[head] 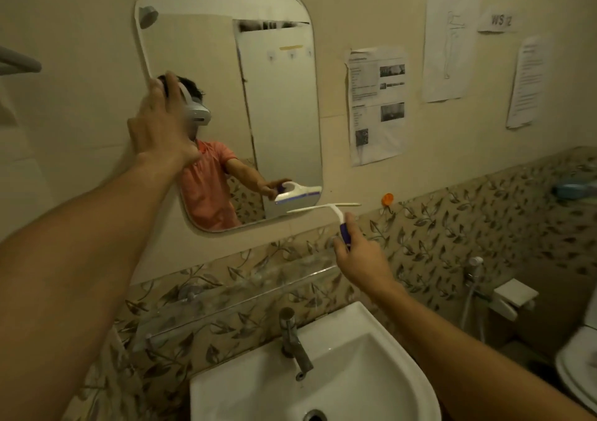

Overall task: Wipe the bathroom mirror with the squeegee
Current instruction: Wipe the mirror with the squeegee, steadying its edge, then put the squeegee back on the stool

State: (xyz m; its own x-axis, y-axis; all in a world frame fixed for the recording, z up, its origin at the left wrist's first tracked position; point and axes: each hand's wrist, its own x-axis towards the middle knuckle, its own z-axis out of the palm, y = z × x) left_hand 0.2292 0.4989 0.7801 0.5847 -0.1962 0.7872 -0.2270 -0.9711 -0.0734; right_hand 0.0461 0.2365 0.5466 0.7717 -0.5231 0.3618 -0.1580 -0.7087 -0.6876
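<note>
Both hands are up at the wall: the left hand (161, 120) is spread wide with its fingers resting on the left edge of the rounded-rectangle frameless wall mirror (274, 103), apparently steadying it, while the right hand (360, 259) is wrapped around the blue grip of the white plastic squeegee with a blue handle (336, 215). The squeegee's blade lies roughly level at the mirror's lower right corner, partly over the glass and partly over the beige wall beyond it; whether the blade is touching the surface cannot be told from this view. Below stand the clear glass shelf (232, 294), the white ceramic basin (339, 372) and its grey metal tap (294, 339), all well under the tool.

By the look of it, a downward pass down the right side of the glass is ending at the bottom edge. The next move probably calls for lifting the blade off, carrying it back to the top of the mirror, and setting it flat with even pressure for a stroke that overlaps the strip beside it
</note>
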